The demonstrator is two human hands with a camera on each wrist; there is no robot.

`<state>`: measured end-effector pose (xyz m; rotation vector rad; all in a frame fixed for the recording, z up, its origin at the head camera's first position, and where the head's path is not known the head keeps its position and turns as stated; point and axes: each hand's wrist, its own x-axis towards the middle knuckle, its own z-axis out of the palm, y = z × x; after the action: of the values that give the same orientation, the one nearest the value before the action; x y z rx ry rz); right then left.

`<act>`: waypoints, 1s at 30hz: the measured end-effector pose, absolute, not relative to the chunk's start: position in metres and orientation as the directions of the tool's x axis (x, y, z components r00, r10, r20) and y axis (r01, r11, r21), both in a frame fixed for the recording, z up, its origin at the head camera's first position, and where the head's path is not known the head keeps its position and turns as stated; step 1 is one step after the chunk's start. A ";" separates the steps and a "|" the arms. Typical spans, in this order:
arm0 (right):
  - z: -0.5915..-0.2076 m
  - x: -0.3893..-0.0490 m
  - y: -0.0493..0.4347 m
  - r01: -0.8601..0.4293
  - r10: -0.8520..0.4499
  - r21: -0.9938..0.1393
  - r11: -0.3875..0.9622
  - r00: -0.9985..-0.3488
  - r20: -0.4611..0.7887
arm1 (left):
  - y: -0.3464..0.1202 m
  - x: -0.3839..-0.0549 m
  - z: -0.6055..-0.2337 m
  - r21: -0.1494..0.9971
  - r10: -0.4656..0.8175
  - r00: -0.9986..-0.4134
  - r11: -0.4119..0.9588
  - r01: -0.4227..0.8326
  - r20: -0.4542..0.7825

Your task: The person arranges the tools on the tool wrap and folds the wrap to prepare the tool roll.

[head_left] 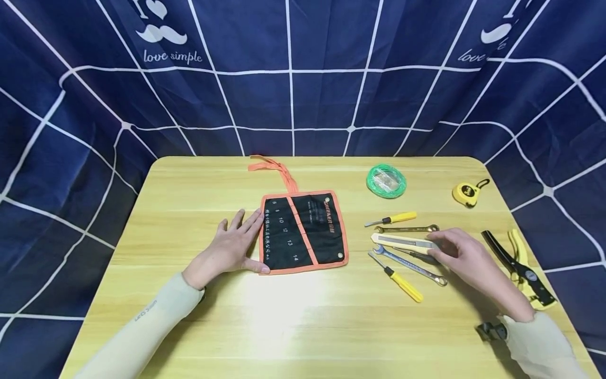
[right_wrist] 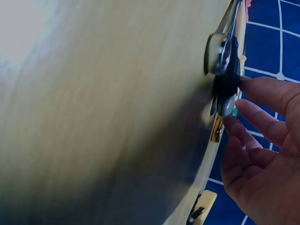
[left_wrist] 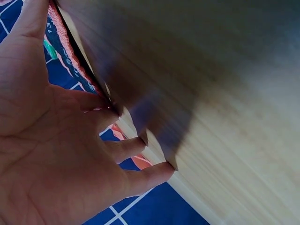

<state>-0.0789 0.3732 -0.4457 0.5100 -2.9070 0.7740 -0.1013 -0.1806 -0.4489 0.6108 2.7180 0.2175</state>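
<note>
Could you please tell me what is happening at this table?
A person's left hand touches the left edge of a flat black tool pouch. The right hand is at the right end of a pale utility knife; whether it grips it is unclear. Wrenches and screwdrivers lie near the knife, outside the pouch.

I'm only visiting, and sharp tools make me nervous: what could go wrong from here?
The right hand holds the knife near one end, so it might tip or slip. I can't tell whether the blade is out; if it is, it could cut. The bluish wrench lies close beside the knife and might get knocked.
</note>
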 end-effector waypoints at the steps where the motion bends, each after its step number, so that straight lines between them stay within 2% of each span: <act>1: -0.446 -0.080 0.375 -0.345 -0.300 -0.463 0.816 -0.939 0.171 | -0.181 -0.102 -0.449 0.222 0.440 -0.848 0.895 0.387 -0.296; 20: -0.445 -0.101 0.376 -0.445 -0.452 -0.412 0.795 -0.888 0.087 | -0.182 -0.103 -0.451 0.232 0.446 -0.851 0.891 0.391 -0.279; 25: -0.444 -0.104 0.377 -0.475 -0.476 -0.377 0.795 -0.874 0.098 | -0.182 -0.102 -0.452 0.235 0.456 -0.852 0.885 0.402 -0.257; 30: -0.445 -0.106 0.378 -0.554 -0.543 -0.372 0.745 -0.827 0.147 | -0.184 -0.101 -0.452 0.223 0.456 -0.850 0.886 0.406 -0.264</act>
<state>-0.1063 0.3785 -0.4448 0.9142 -2.9068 0.6339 -0.1010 -0.1839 -0.4522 0.6430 2.7442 0.2288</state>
